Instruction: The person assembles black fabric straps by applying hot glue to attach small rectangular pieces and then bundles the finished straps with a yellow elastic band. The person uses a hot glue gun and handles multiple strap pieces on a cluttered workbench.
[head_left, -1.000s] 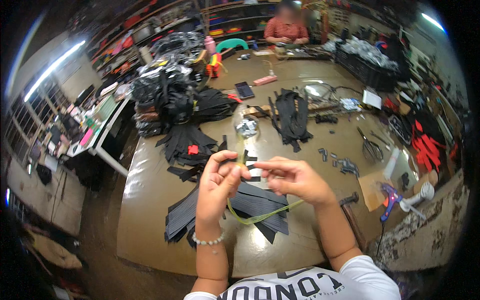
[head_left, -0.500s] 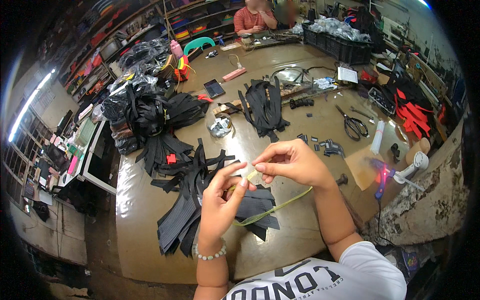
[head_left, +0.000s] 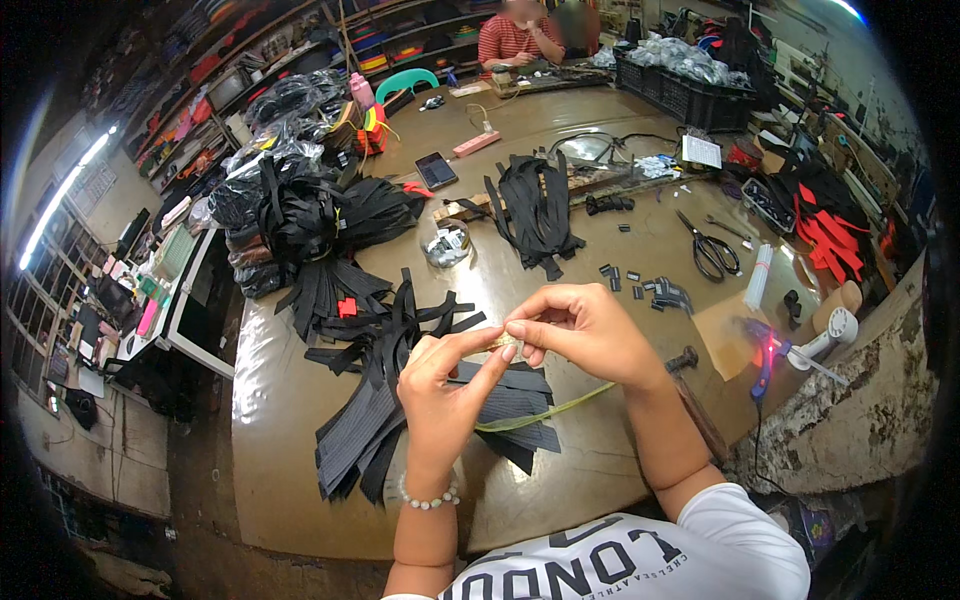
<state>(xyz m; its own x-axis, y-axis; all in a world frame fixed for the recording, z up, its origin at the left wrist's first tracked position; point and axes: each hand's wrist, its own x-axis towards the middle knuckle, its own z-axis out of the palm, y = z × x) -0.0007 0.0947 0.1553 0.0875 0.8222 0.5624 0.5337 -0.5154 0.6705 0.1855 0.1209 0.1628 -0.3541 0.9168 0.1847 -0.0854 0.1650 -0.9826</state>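
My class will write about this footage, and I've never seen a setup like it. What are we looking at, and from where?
There is no machine: a person works with a bare left hand and right hand. The view comes from a fisheye camera worn on the head, looking down, so straight edges bend. On the brown table lie fanned black strips, a bundle of black straps, scissors and a phone. The fingertips of both hands pinch what appears to be part of a yellow-green ribbon, mostly hidden there; more of it shows below.
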